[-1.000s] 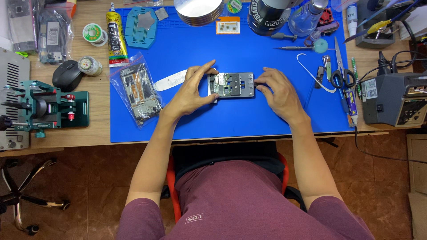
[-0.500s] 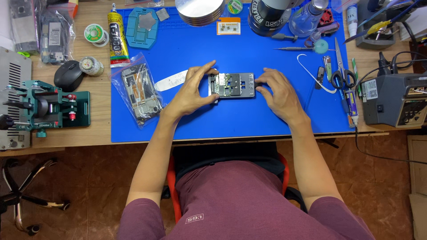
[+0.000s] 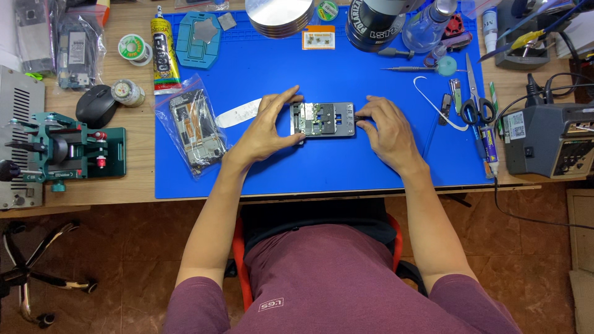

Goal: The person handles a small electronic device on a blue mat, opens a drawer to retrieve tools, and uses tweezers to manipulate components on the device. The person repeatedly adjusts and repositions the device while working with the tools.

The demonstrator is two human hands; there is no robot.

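Our left hand [image 3: 267, 131] grips the left end of a small metal holder plate [image 3: 323, 119], fingers curled over its top edge and thumb pressed against its lower left corner, so the hand is partly closed around that end. Our right hand [image 3: 387, 130] is closed on the plate's right end, fingertips pinching something at the edge; we cannot tell exactly what it pinches. The plate lies flat near the middle of the blue work mat [image 3: 322, 167], and a green circuit board [image 3: 311, 117] sits clamped in its left half.

Just left of our left hand, a white strip [image 3: 238, 114] lies on the mat, and beyond it a clear plastic bag [image 3: 193, 127] holding phone parts rests tilted at the mat's left border. A yellow glue tube [image 3: 163, 54] stands along the upper left edge, beside a teal fixture [image 3: 198, 38]. At the top of the mat we see a round metal disc [image 3: 279, 15] and a small orange card [image 3: 318, 38].

To the right, well apart from our right hand, scissors [image 3: 474, 99] and a curved white tool [image 3: 436, 105] lie on the mat. A grey station box [image 3: 547, 139] sits on the table [image 3: 93, 188] at the far right. On the left side of the table are a black mouse [image 3: 96, 106] and a green clamp jig [image 3: 68, 151].
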